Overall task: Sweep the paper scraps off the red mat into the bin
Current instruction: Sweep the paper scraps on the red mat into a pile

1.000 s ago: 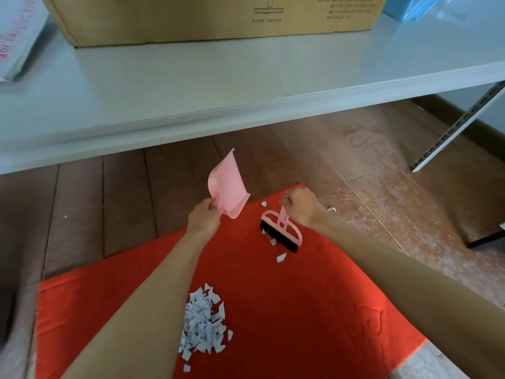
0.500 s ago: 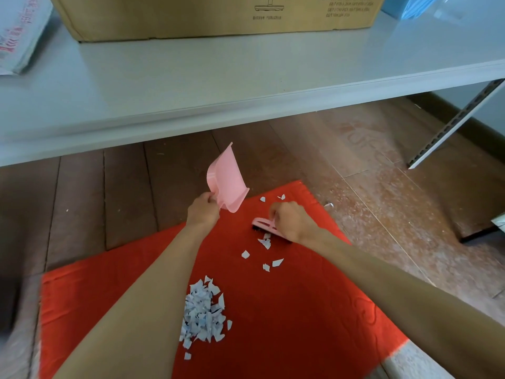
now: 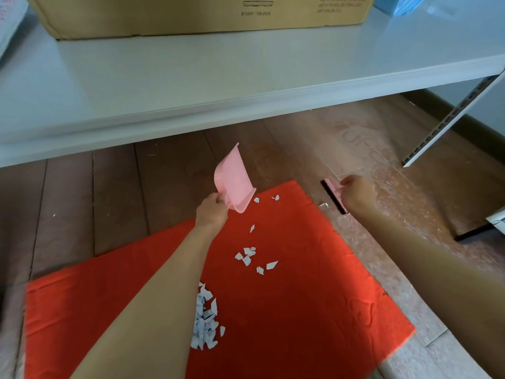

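**Dustpan raised over the far corner, brush out past the mat's edge**

The left hand (image 3: 211, 212) is gripping the handle of a small pink plastic dustpan (image 3: 235, 179), fingers curled round it. It is holding the pan tilted up, with the open mouth facing up and away, above the far edge of the red fabric mat (image 3: 314, 296). The right hand (image 3: 358, 193) is clenching the pink handle of a small hand brush with black bristles (image 3: 334, 196). The brush is sitting out beyond the mat's right edge, over the brown wooden floor (image 3: 114, 192), with its bristle strip facing the mat. I cannot tell whether the bristles are touching the floor.

Most of the white paper scraps (image 3: 205, 320) are lying in a dense heap on the near half of the mat, partly hidden by the left forearm. A looser cluster (image 3: 250, 258) is lying between that heap and the dustpan, and a single piece (image 3: 252, 228) is lying farther up. A few small bits (image 3: 276, 197) are lying close to the far corner, just beside the dustpan's lip. One stray scrap (image 3: 323, 205) is lying off the mat on the floor, just beside the brush.

Above the floor, a white shelf board (image 3: 218, 77) is carrying a large brown cardboard box (image 3: 191, 17). A slotted grey metal upright (image 3: 448, 127) is slanting down at the right.
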